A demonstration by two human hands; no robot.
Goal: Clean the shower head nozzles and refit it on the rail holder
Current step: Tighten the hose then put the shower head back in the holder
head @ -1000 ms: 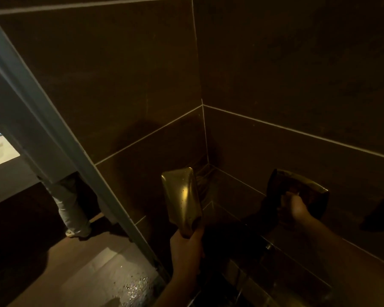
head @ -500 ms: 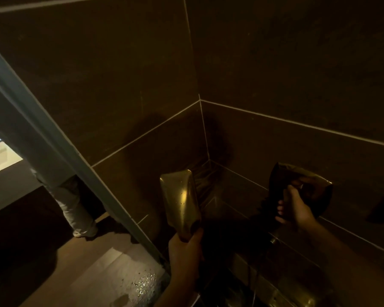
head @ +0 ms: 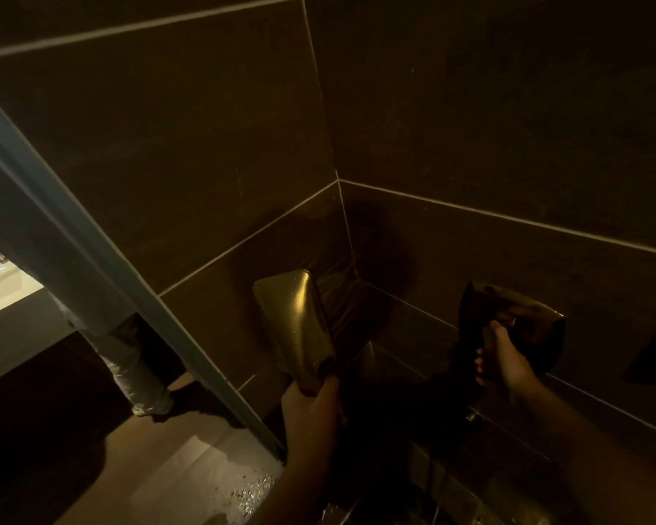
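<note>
A gold, flat rectangular shower head (head: 294, 320) stands upright low in the dim tiled corner, its back side toward me. My left hand (head: 311, 414) is closed around its handle from below. On the right wall sits a gold control plate (head: 531, 312). My right hand (head: 502, 358) rests on the plate with its fingers curled around a small knob there. The nozzle face is turned away and hidden. No rail holder shows.
Dark brown tiled walls (head: 470, 126) meet in a corner ahead. A grey glass door frame (head: 91, 252) runs diagonally on the left. Someone's trouser leg and shoe (head: 137, 373) stand outside it. Water glistens on the floor (head: 250, 490) below.
My right hand has slid up the control plate and closed on its knob. The shower head in my left hand has stayed almost still.
</note>
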